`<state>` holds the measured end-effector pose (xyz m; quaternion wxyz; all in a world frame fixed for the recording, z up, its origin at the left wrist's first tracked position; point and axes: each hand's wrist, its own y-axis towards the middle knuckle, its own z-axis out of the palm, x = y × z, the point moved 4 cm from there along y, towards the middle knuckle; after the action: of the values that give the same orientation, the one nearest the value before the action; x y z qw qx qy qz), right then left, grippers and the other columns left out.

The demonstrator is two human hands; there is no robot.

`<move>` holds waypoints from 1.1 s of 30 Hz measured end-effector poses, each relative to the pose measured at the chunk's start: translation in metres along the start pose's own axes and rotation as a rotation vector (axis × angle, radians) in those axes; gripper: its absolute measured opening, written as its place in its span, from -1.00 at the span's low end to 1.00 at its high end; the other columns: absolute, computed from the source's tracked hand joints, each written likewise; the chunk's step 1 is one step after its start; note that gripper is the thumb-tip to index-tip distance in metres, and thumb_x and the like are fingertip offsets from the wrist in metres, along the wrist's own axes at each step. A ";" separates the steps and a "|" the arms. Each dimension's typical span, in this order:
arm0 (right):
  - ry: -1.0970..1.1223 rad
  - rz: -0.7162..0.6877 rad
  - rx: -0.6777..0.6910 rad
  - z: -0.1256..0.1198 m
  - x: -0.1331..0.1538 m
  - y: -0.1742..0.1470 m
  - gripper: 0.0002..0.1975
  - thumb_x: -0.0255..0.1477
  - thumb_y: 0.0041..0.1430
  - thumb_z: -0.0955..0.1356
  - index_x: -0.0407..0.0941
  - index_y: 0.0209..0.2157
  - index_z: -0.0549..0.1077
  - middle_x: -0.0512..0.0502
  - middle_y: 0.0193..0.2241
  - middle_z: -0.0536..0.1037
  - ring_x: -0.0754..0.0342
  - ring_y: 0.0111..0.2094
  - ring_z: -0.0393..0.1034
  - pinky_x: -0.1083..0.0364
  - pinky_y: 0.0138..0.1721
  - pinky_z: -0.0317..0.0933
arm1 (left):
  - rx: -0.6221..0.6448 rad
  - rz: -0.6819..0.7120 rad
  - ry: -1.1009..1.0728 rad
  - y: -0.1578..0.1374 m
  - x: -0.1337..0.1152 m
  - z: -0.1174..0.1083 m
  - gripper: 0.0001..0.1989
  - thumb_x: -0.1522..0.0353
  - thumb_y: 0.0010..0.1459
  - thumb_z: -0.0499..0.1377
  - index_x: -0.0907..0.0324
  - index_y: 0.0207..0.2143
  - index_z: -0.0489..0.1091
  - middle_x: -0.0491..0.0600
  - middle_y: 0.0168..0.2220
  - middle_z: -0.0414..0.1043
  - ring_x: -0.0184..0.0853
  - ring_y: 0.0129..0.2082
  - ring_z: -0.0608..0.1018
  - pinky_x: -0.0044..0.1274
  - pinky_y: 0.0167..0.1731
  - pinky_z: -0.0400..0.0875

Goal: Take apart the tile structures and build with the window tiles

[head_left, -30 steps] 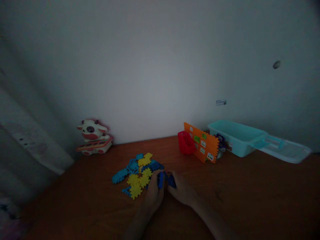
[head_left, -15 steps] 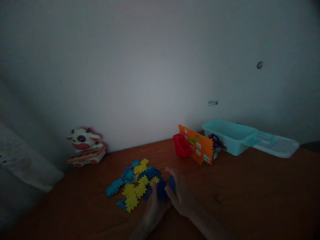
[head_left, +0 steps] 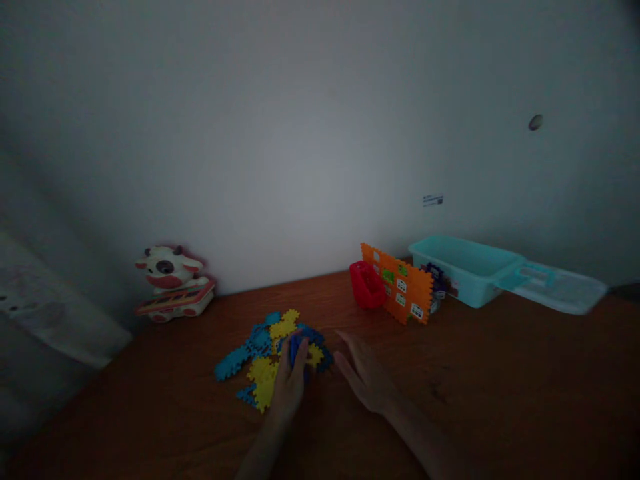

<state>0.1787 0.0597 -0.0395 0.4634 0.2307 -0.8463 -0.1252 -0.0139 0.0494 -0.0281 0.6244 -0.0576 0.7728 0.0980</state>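
My left hand [head_left: 289, 383] is closed around a dark blue toy piece [head_left: 296, 347], its thumb and fingers on either side; the fingers hide part of its shape. My right hand [head_left: 364, 373] hovers to the right with fingers apart and nothing in them. Under and beside my left hand lies a loose pile of flat toothed pieces: yellow gear-edged pieces [head_left: 261, 372], light blue pieces [head_left: 234, 363] on the left, and dark blue pieces [head_left: 325, 358] on the right.
An orange panel [head_left: 407, 290] with window pictures stands upright behind, beside a red bucket-like piece [head_left: 367, 287]. Farther right is a turquoise bin [head_left: 470, 287] with a clear lid [head_left: 570, 287]. A cow toy with a keyboard [head_left: 173, 283] sits at the back left, against the wall.
Both hands were together around dark blue pieces. The left hand has moved left over the pile with a dark blue piece, and the right hand has come away, its fingers now empty.
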 end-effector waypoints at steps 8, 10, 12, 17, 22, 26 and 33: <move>-0.204 -0.224 -0.784 -0.063 0.001 0.010 -0.76 -0.39 0.27 0.32 -0.07 -0.04 0.31 -0.20 -0.14 0.43 -0.10 -0.06 0.35 -0.14 0.00 0.29 | -0.390 0.344 0.521 0.046 0.028 -0.071 -0.32 -0.03 0.15 0.13 0.25 0.15 0.24 0.31 0.15 0.31 0.11 0.20 0.34 -0.04 0.18 0.21; -0.203 -0.203 -1.032 -0.088 -0.007 0.008 -0.69 -0.35 0.18 0.39 -0.07 -0.08 0.26 -0.18 -0.17 0.36 -0.09 -0.09 0.33 -0.14 -0.05 0.31 | -0.401 0.352 0.628 0.047 0.037 -0.071 -0.28 -0.04 0.09 0.18 0.25 0.14 0.27 0.33 0.15 0.32 0.16 0.21 0.34 0.01 0.18 0.18; -0.171 -0.119 -1.204 -0.111 -0.022 0.005 -0.57 -0.28 0.10 0.44 -0.08 -0.09 0.22 -0.19 -0.13 0.32 -0.09 -0.09 0.32 -0.11 -0.10 0.32 | -0.406 0.400 0.683 0.044 0.036 -0.066 -0.36 -0.02 0.10 0.18 0.21 0.09 0.32 0.31 0.14 0.34 0.17 0.20 0.35 0.05 0.17 0.15; 0.037 0.214 -1.193 -0.138 -0.076 0.004 -0.31 -0.10 -0.05 0.49 -0.15 0.02 0.25 -0.33 -0.01 0.39 -0.14 -0.04 0.36 -0.15 -0.02 0.30 | -0.070 0.644 0.644 0.017 0.012 -0.029 -0.67 0.21 0.28 0.09 0.10 0.03 0.40 0.18 0.11 0.39 -0.05 0.15 0.42 -0.11 0.17 0.28; 0.179 0.401 -0.691 -0.120 -0.100 0.011 -0.40 0.01 0.05 0.39 -0.14 -0.03 0.43 -0.30 -0.10 0.58 -0.17 -0.10 0.50 -0.14 -0.04 0.35 | 0.481 0.744 0.612 -0.023 0.002 0.015 -0.67 0.33 0.30 0.07 0.03 0.08 0.41 0.12 0.05 0.47 -0.15 0.05 0.51 -0.30 0.08 0.43; 0.048 0.373 -0.627 -0.110 -0.094 0.011 -0.43 0.05 0.19 0.25 -0.15 -0.11 0.50 -0.34 -0.14 0.62 -0.20 -0.14 0.56 -0.14 -0.06 0.37 | 0.525 0.686 0.577 -0.027 0.004 0.022 -0.69 0.32 0.31 0.06 0.03 0.07 0.41 0.10 0.00 0.50 -0.15 0.00 0.53 -0.31 0.04 0.44; 0.014 0.335 -0.765 -0.112 -0.082 0.007 -0.41 0.05 0.27 0.20 -0.17 -0.09 0.50 -0.34 -0.27 0.66 -0.17 -0.32 0.62 -0.05 -0.23 0.45 | 0.491 0.620 0.574 -0.015 0.004 0.017 -0.75 0.32 0.32 0.02 0.08 -0.08 0.46 0.10 -0.11 0.51 -0.18 -0.09 0.53 -0.33 -0.04 0.44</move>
<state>0.3094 0.1073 -0.0355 0.5355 -0.0981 -0.7614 -0.3519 0.0045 0.0388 -0.0367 0.3229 0.2996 0.8947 0.0743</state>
